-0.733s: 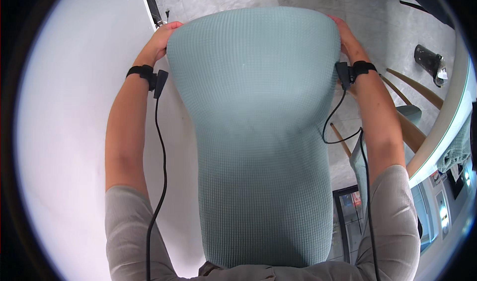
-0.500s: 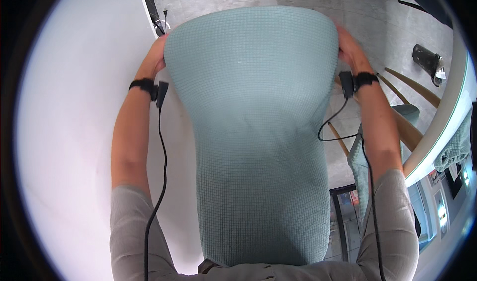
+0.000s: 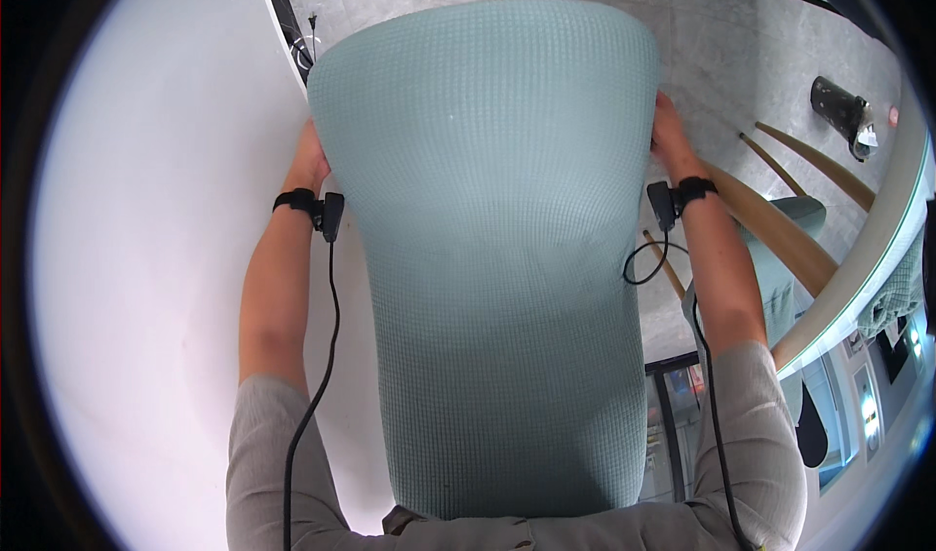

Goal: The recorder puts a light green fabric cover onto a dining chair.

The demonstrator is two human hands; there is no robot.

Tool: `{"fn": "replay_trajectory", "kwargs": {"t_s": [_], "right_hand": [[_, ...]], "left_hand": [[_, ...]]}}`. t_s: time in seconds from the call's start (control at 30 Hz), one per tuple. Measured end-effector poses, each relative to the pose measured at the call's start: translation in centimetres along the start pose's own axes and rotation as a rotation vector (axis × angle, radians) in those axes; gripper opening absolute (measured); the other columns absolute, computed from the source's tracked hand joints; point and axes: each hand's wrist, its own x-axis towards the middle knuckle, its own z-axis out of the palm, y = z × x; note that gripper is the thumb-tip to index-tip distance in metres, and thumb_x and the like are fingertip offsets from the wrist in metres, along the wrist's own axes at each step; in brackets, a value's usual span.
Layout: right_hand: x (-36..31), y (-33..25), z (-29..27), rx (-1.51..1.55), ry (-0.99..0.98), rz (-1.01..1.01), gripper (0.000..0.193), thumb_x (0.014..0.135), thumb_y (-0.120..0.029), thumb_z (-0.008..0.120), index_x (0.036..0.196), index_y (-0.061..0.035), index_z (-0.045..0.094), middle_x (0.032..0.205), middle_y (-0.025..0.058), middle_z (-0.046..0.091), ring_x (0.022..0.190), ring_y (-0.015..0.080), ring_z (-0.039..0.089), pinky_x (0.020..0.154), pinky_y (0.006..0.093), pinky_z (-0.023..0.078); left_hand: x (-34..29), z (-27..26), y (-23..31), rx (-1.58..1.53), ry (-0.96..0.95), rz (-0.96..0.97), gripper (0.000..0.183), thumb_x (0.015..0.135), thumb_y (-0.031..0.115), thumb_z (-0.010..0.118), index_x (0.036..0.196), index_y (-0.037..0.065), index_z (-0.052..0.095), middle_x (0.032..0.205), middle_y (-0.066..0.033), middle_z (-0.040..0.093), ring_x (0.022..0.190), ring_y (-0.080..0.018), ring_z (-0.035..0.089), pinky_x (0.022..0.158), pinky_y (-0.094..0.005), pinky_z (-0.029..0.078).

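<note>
Left grip (image 3: 310, 153) and right grip (image 3: 669, 130) at opposite edges of green-covered chair (image 3: 507, 200); fingertips hidden, can't tell whether clenched or loose. Chair centred between 2 forearms (image 3: 277, 288). My read: matched, level pressure both sides keeps fabric smooth. Outward: white surface (image 3: 156, 258) left, desk (image 3: 863, 293) right.
</note>
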Motion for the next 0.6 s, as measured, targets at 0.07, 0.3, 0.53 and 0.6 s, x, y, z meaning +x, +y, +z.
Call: {"fn": "replay_trajectory", "kwargs": {"t_s": [0.07,0.3,0.53,0.6], "right_hand": [[0.8,0.5,-0.1,-0.079,0.006,-0.015,0.031,0.096,-0.008,0.053,0.125,0.0032,0.059,0.109,0.0112,0.067,0.091,0.0194,0.065,0.078,0.0327,0.054],[-6.2,4.4,-0.5,0.169,-0.071,0.176,0.038,0.103,-0.027,0.046,0.125,0.0014,0.058,0.108,0.0073,0.066,0.095,0.0148,0.061,0.079,0.031,0.052],[-13.1,14.9,-5.8,0.326,-0.247,0.359,0.04,0.103,-0.029,0.047,0.129,0.0012,0.055,0.116,0.0075,0.065,0.103,0.0158,0.062,0.089,0.0307,0.051],[-14.1,16.5,-6.9,0.341,-0.362,0.378,0.044,0.1,-0.024,0.055,0.135,0.0018,0.05,0.123,0.0088,0.063,0.109,0.0173,0.061,0.092,0.0328,0.051]], "left_hand": [[0.1,-0.4,-1.0,-0.061,-0.061,0.089,0.041,0.101,0.029,0.047,0.128,-0.001,0.054,0.115,-0.0129,0.066,0.097,-0.0229,0.068,0.081,-0.0389,0.058],[-7.9,1.0,-4.7,-0.194,-0.077,-0.203,0.048,0.102,0.036,0.048,0.133,0.0,0.053,0.125,-0.01,0.063,0.111,-0.0211,0.062,0.091,-0.0375,0.053],[-15.7,-2.8,-16.2,-0.189,-0.217,-0.355,0.043,0.098,0.027,0.057,0.13,-0.001,0.054,0.122,-0.0083,0.063,0.108,-0.0201,0.061,0.093,-0.0354,0.051],[-16.4,-2.9,-16.6,-0.116,-0.258,-0.43,0.044,0.094,0.02,0.062,0.131,-0.002,0.053,0.122,-0.0099,0.062,0.108,-0.0211,0.061,0.094,-0.0351,0.05]]}}
